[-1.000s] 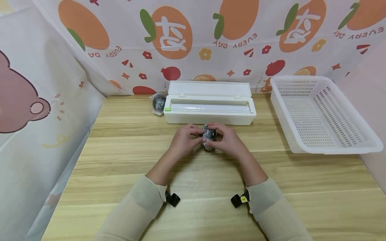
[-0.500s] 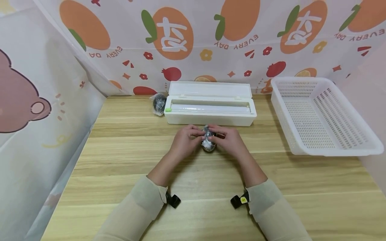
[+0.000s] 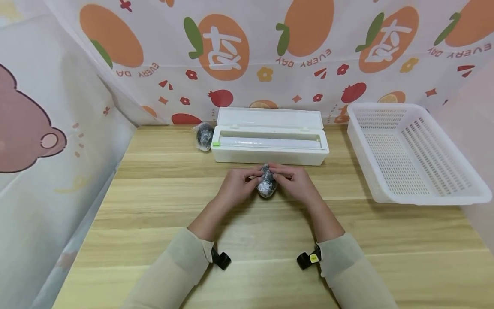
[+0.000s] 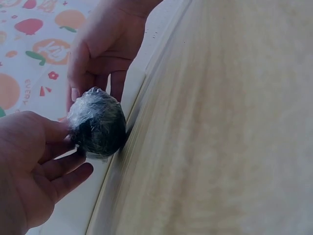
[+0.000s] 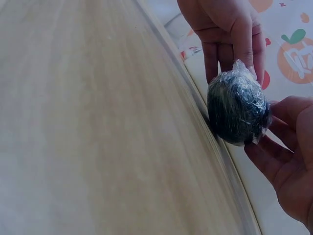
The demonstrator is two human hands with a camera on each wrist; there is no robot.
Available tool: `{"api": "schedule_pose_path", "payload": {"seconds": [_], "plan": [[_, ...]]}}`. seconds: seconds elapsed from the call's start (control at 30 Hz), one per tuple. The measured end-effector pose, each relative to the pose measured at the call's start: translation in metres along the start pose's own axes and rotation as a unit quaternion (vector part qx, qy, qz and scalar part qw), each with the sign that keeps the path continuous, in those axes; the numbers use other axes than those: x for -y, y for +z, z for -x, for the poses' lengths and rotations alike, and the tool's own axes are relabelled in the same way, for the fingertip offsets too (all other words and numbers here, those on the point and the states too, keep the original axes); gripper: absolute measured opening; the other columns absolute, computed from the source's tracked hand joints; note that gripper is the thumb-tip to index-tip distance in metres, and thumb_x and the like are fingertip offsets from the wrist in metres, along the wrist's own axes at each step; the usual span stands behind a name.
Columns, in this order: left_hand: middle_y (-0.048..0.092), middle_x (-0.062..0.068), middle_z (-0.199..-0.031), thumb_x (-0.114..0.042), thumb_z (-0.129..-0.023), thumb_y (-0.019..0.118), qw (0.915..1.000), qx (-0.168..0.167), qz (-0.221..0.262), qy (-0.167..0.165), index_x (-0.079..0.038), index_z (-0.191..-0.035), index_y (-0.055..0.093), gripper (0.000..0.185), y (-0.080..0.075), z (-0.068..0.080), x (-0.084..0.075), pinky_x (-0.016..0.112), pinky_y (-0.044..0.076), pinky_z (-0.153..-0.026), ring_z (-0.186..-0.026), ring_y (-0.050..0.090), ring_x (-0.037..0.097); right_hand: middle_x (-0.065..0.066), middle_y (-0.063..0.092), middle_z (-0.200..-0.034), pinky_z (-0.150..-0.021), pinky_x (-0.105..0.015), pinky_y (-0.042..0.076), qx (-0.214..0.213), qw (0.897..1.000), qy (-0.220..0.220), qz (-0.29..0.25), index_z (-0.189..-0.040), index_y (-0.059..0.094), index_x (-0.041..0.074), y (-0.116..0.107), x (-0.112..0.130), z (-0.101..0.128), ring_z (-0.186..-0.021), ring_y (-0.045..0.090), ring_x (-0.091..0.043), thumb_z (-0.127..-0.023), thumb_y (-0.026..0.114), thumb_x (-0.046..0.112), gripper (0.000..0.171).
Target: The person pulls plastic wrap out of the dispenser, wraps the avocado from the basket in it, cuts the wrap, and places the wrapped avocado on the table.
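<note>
Both hands, the left hand (image 3: 237,185) and right hand (image 3: 295,182), are pinching the film-covered dark ball (image 3: 266,184) between curled fingertips, wrapping apparently near complete, while a second wrapped ball (image 3: 204,135) is lying beyond the left hand.

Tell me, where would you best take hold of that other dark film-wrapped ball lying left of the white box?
Probably round the middle of the dark film-wrapped ball, coming from above or its left. It is round and sits on the wooden table, close beside the white plastic film box on its right, which blocks that side. The loose film ends look too flimsy to grip.
</note>
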State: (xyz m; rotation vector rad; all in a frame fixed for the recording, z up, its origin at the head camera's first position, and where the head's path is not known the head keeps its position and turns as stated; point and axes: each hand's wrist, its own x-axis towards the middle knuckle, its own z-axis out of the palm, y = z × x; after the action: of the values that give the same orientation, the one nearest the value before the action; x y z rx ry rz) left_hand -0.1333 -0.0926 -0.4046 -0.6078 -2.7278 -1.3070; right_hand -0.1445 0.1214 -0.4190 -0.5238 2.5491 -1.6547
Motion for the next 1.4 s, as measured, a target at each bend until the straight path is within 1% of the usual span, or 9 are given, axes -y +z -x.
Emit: {"api": "schedule_pose_path", "payload": {"seconds": [0.17,0.4,0.6,0.7,0.8,0.93,1.03,1.2,1.4], "plan": [[0.067,0.004,-0.124,-0.016,-0.091,0.071,0.9995,-0.007,-0.017,0.024,-0.011,-0.112,0.074,0.022,0.000,-0.001,-0.001,0.036,0.053,-0.096,-0.113,0.066,0.022,0.008,0.064,-0.131,-0.106,-0.035,0.045,-0.021,0.999,-0.020,0.020,-0.117,0.073,0.017,0.002,0.002,0.002,-0.127,0.057,-0.014,-0.093,0.069,0.023,0.025],[0.068,0.003,-0.122,-0.016,-0.092,0.070,0.9995,-0.010,-0.022,0.019,-0.011,-0.113,0.075,0.022,0.001,0.002,0.001,0.037,0.054,-0.094,-0.112,0.066,0.021,0.004,0.062,-0.134,-0.099,-0.034,0.051,-0.009,0.998,-0.052,0.042,-0.121,0.071,0.012,0.005,0.001,0.003,-0.127,0.057,-0.017,-0.090,0.073,0.022,0.032],[0.058,-0.002,-0.136,-0.028,-0.096,0.065,0.9982,0.055,-0.021,0.015,-0.016,-0.128,0.066,0.034,-0.006,0.003,0.004,0.038,0.048,-0.102,-0.124,0.058,0.020,0.006,0.059,-0.138,-0.100,-0.033,0.050,-0.003,0.997,-0.047,0.057,-0.125,0.068,0.014,0.005,-0.002,0.004,-0.130,0.054,-0.017,-0.092,0.071,0.025,0.035],[0.051,-0.002,-0.144,-0.033,-0.092,0.069,0.9953,0.095,-0.012,0.016,-0.018,-0.135,0.059,0.047,-0.012,0.003,0.005,0.038,0.048,-0.102,-0.128,0.055,0.022,0.007,0.057,-0.140,-0.101,-0.033,0.049,0.004,0.998,-0.040,0.054,-0.128,0.067,0.016,0.004,-0.001,0.003,-0.131,0.053,-0.017,-0.093,0.069,0.028,0.037],[0.048,-0.002,-0.147,-0.036,-0.086,0.075,0.9936,0.111,-0.016,0.017,-0.017,-0.137,0.057,0.058,-0.014,0.002,0.005,0.037,0.049,-0.101,-0.129,0.054,0.023,0.006,0.056,-0.142,-0.104,-0.036,0.047,0.014,0.998,-0.037,0.047,-0.129,0.065,0.016,0.003,0.000,0.003,-0.133,0.051,-0.018,-0.093,0.069,0.030,0.039],[0.054,-0.003,-0.141,-0.036,-0.082,0.078,0.9956,0.085,-0.039,0.009,-0.019,-0.132,0.062,0.055,-0.011,0.001,0.004,0.037,0.049,-0.101,-0.127,0.055,0.021,0.005,0.054,-0.144,-0.107,-0.040,0.044,0.023,0.997,-0.046,0.060,-0.134,0.062,0.018,0.003,0.000,0.004,-0.136,0.048,-0.020,-0.087,0.075,0.037,0.052],[0.058,-0.003,-0.135,-0.033,-0.081,0.080,0.9973,0.064,-0.036,-0.003,-0.020,-0.127,0.065,0.050,-0.009,0.001,0.002,0.037,0.050,-0.100,-0.124,0.058,0.020,0.005,0.053,-0.145,-0.108,-0.040,0.044,0.025,0.995,-0.049,0.077,-0.135,0.061,0.019,0.004,0.000,0.004,-0.136,0.048,-0.020,-0.081,0.079,0.044,0.062],[0.057,-0.004,-0.136,-0.028,-0.081,0.080,0.9976,0.068,-0.017,-0.001,-0.020,-0.126,0.066,0.047,-0.010,0.002,0.002,0.036,0.048,-0.103,-0.124,0.058,0.019,0.009,0.059,-0.138,-0.105,-0.039,0.046,-0.004,0.998,-0.022,0.063,-0.127,0.067,0.018,0.006,0.003,0.003,-0.130,0.054,-0.018,-0.086,0.075,0.040,0.046],[0.059,-0.004,-0.135,-0.014,-0.092,0.069,0.9968,0.057,-0.045,0.033,-0.019,-0.123,0.068,0.031,-0.011,0.001,0.004,0.036,0.050,-0.100,-0.119,0.062,0.020,0.010,0.060,-0.136,-0.106,-0.037,0.045,-0.016,0.998,-0.008,0.052,-0.123,0.070,0.018,0.007,0.005,0.003,-0.129,0.054,-0.016,-0.088,0.074,0.037,0.040]]}}
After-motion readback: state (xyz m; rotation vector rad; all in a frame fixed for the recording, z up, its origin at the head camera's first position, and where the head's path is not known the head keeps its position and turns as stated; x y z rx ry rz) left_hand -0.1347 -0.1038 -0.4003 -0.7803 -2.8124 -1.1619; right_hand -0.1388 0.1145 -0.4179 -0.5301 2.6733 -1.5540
